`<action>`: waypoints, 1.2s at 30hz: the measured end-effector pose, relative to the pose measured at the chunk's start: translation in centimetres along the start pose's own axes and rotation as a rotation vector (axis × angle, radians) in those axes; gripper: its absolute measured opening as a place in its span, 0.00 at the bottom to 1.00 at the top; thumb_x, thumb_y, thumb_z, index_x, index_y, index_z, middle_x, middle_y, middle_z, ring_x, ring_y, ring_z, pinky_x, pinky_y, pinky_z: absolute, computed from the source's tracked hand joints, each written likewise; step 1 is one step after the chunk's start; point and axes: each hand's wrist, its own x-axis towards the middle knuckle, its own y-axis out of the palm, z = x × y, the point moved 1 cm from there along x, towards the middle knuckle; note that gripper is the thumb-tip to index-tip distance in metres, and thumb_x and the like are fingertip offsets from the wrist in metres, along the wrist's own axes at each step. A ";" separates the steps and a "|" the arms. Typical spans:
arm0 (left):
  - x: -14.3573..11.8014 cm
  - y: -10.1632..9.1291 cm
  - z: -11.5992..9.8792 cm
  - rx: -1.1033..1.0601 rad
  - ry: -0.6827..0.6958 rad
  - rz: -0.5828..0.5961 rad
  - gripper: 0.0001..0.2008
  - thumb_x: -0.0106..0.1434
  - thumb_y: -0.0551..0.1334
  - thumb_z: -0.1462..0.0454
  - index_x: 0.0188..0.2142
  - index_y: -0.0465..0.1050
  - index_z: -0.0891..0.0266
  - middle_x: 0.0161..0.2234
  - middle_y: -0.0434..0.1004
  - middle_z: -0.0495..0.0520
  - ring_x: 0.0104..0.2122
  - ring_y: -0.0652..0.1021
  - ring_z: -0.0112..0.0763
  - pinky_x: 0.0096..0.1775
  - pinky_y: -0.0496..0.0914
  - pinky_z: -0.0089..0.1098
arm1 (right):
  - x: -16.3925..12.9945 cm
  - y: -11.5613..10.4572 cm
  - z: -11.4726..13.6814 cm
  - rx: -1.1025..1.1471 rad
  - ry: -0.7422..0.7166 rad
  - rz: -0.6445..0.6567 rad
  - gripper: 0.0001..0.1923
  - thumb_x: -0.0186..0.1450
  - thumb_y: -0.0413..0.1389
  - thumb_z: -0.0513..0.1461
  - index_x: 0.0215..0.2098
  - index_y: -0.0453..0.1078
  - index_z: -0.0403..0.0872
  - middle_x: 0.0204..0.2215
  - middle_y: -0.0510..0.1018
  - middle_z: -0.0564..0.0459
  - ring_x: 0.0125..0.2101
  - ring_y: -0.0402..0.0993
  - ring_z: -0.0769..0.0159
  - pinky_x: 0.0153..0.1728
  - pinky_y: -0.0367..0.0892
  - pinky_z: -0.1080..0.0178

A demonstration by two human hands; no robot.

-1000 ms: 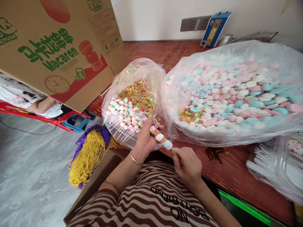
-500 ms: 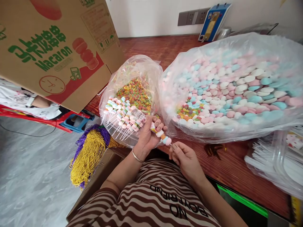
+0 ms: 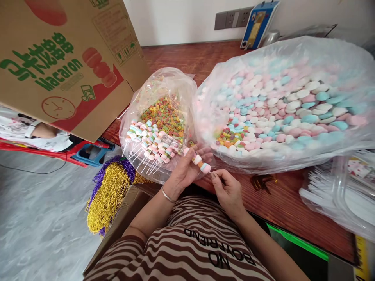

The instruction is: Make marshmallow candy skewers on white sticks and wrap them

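While bagged sweets (image 3: 293,130) crowd the reddish table (image 3: 288,207), grey floor (image 3: 43,218) lies below.

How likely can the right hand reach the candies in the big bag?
Probably yes: the big bag looks open in front, leaving the candies exposed; but the nearby right hand is busy, pinching a candy stick.

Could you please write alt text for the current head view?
A person's left hand cradles a candy skewer while the right hand pinches its stick. On the reddish table, a bag of colorful rings, with more skewers at its near side, adjoins a larger bag of pastel sweets.
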 end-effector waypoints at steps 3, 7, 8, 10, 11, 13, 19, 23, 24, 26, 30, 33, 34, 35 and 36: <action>0.2 -0.5 -1.4 -0.012 0.169 -0.002 0.29 0.49 0.78 0.49 0.47 0.77 0.56 0.52 0.79 0.57 0.51 0.79 0.42 0.51 0.74 0.39 | -0.1 -0.3 0.0 0.024 0.009 -0.028 0.13 0.72 0.53 0.44 0.31 0.70 0.49 0.24 0.74 0.56 0.24 0.68 0.67 0.27 0.63 0.64; 0.5 -0.5 -2.9 -0.029 0.297 -0.185 0.17 0.57 0.74 0.53 0.43 0.78 0.57 0.35 0.78 0.50 0.39 0.80 0.31 0.48 0.75 0.34 | -0.1 -0.1 0.0 0.132 0.085 0.016 0.13 0.71 0.56 0.46 0.32 0.72 0.48 0.25 0.73 0.55 0.26 0.67 0.67 0.30 0.63 0.63; 0.5 -0.3 -3.0 -0.037 0.299 -0.218 0.14 0.59 0.73 0.55 0.41 0.78 0.58 0.29 0.74 0.47 0.33 0.78 0.28 0.45 0.75 0.32 | 0.0 0.1 0.1 0.211 0.146 0.061 0.15 0.71 0.55 0.48 0.32 0.73 0.48 0.23 0.71 0.57 0.25 0.66 0.67 0.29 0.63 0.63; 0.6 0.2 -3.2 -0.078 0.287 -0.237 0.10 0.62 0.72 0.58 0.39 0.78 0.58 0.22 0.63 0.42 0.25 0.71 0.22 0.40 0.74 0.27 | 0.1 0.6 0.2 0.431 0.315 0.194 0.19 0.72 0.54 0.52 0.34 0.73 0.47 0.19 0.62 0.61 0.20 0.59 0.70 0.25 0.62 0.64; 0.7 0.4 -3.2 -0.103 0.280 -0.235 0.09 0.63 0.72 0.58 0.38 0.78 0.59 0.21 0.59 0.41 0.22 0.68 0.20 0.38 0.73 0.25 | 0.1 0.8 0.2 0.543 0.400 0.275 0.21 0.71 0.54 0.54 0.34 0.73 0.47 0.17 0.57 0.63 0.18 0.54 0.71 0.22 0.61 0.64; 0.8 0.8 -3.1 -0.132 0.255 -0.245 0.10 0.63 0.72 0.57 0.36 0.76 0.59 0.20 0.56 0.40 0.20 0.64 0.19 0.35 0.72 0.23 | 0.0 1.0 0.4 0.670 0.493 0.397 0.23 0.71 0.53 0.56 0.35 0.73 0.46 0.17 0.53 0.65 0.15 0.48 0.73 0.19 0.58 0.65; 1.0 1.2 -2.5 -0.153 0.143 -0.294 0.11 0.63 0.71 0.58 0.33 0.74 0.63 0.20 0.58 0.40 0.20 0.66 0.18 0.32 0.72 0.23 | -0.2 -0.1 0.9 -0.113 -0.183 0.108 0.13 0.74 0.52 0.40 0.36 0.75 0.46 0.25 0.74 0.52 0.26 0.68 0.66 0.29 0.61 0.63; 0.9 1.4 -1.6 -0.142 0.136 -0.300 0.11 0.61 0.73 0.61 0.34 0.74 0.64 0.22 0.62 0.41 0.21 0.67 0.18 0.32 0.72 0.24 | -0.2 -0.4 0.9 -0.505 -0.557 -0.061 0.07 0.72 0.55 0.35 0.38 0.76 0.44 0.21 0.72 0.53 0.24 0.63 0.66 0.29 0.57 0.60; 0.9 1.4 -1.4 -0.145 0.135 -0.275 0.10 0.62 0.73 0.62 0.35 0.74 0.64 0.22 0.62 0.41 0.21 0.67 0.18 0.32 0.72 0.24 | -0.1 -0.4 0.9 -0.477 -0.540 -0.059 0.07 0.72 0.56 0.35 0.37 0.75 0.44 0.21 0.72 0.53 0.24 0.63 0.66 0.29 0.56 0.60; 0.8 1.4 -0.9 -0.148 0.134 -0.213 0.10 0.63 0.71 0.60 0.36 0.75 0.63 0.23 0.61 0.41 0.21 0.67 0.18 0.34 0.73 0.26 | 0.0 -0.2 0.8 -0.257 -0.339 0.014 0.11 0.73 0.55 0.39 0.32 0.73 0.45 0.21 0.70 0.54 0.23 0.62 0.68 0.27 0.56 0.61; 0.5 1.2 -0.3 -0.190 0.132 -0.072 0.12 0.67 0.67 0.54 0.38 0.75 0.60 0.23 0.60 0.42 0.22 0.68 0.22 0.39 0.75 0.30 | 0.1 0.9 0.8 0.617 0.426 0.282 0.20 0.71 0.55 0.52 0.28 0.68 0.48 0.14 0.57 0.64 0.14 0.50 0.74 0.20 0.57 0.66; 0.4 1.0 -0.2 -0.253 0.082 0.002 0.18 0.69 0.61 0.48 0.36 0.75 0.61 0.22 0.60 0.43 0.23 0.69 0.25 0.39 0.76 0.33 | 0.0 1.5 1.1 1.067 0.752 0.414 0.22 0.64 0.62 0.54 0.24 0.66 0.47 0.13 0.49 0.69 0.11 0.40 0.79 0.17 0.56 0.68; 0.4 0.9 -0.3 -0.264 0.065 0.011 0.20 0.70 0.59 0.47 0.35 0.74 0.61 0.22 0.60 0.44 0.23 0.69 0.26 0.39 0.76 0.34 | 0.1 1.6 1.2 1.131 0.790 0.430 0.22 0.63 0.64 0.53 0.24 0.66 0.47 0.13 0.49 0.70 0.11 0.39 0.80 0.16 0.55 0.69; 0.4 0.8 -0.4 -0.270 0.051 0.014 0.21 0.70 0.58 0.46 0.34 0.74 0.61 0.22 0.61 0.45 0.23 0.69 0.27 0.38 0.76 0.35 | 0.1 1.6 1.2 1.166 0.807 0.422 0.22 0.62 0.65 0.53 0.24 0.67 0.47 0.13 0.50 0.70 0.11 0.39 0.80 0.16 0.54 0.69; 0.4 0.7 -0.4 -0.271 0.040 0.009 0.22 0.71 0.57 0.46 0.33 0.74 0.61 0.22 0.61 0.45 0.24 0.69 0.27 0.38 0.76 0.35 | 0.1 1.7 1.1 1.178 0.810 0.405 0.21 0.62 0.66 0.52 0.25 0.68 0.46 0.13 0.50 0.69 0.12 0.39 0.80 0.16 0.53 0.70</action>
